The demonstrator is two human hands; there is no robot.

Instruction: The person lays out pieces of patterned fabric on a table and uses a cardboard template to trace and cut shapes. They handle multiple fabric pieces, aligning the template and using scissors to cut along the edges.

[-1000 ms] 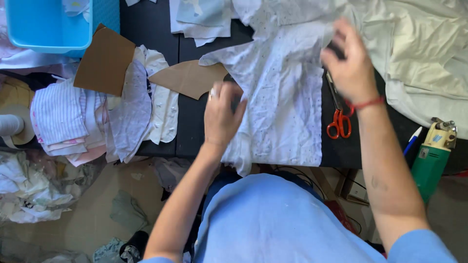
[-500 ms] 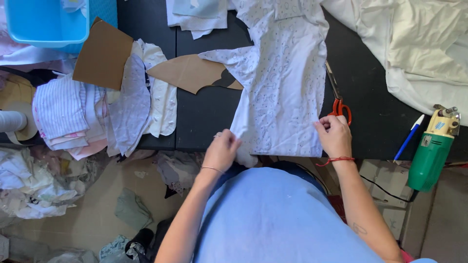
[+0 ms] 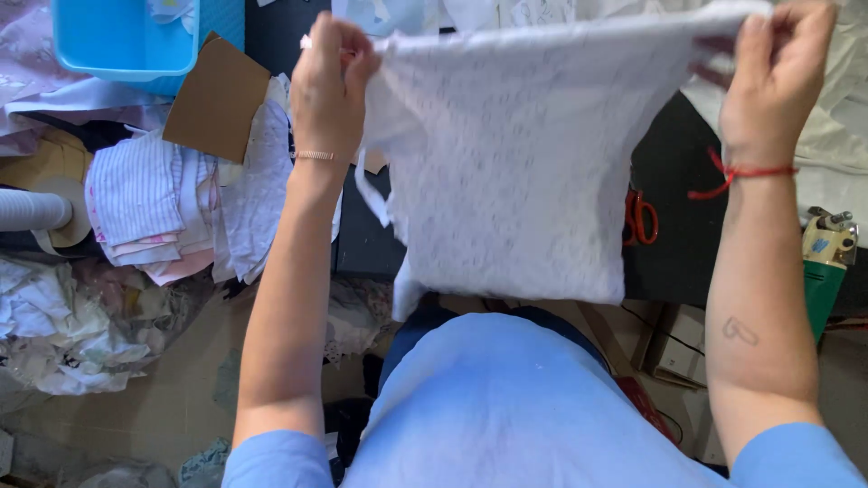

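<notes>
White cloth (image 3: pixel 533 172) now lifted off black table (image 3: pixel 674 244), was flat 0.5 s ago. L hand (image 3: pixel 327 81) + R hand (image 3: pixel 776 77) pinch top corners; cloth hangs spread, probably for inspection. Scissors (image 3: pixel 640 217) far right.

Single view: the head camera is worn on the person's head and faces steeply downward, at close range. Coverage runs from the blue-shirted torso at the bottom edge, past both raised forearms, to the dark tabletop (image 3: pixel 674 244) ahead. Littered floor (image 3: pixel 181 380) fills the lower left.
</notes>
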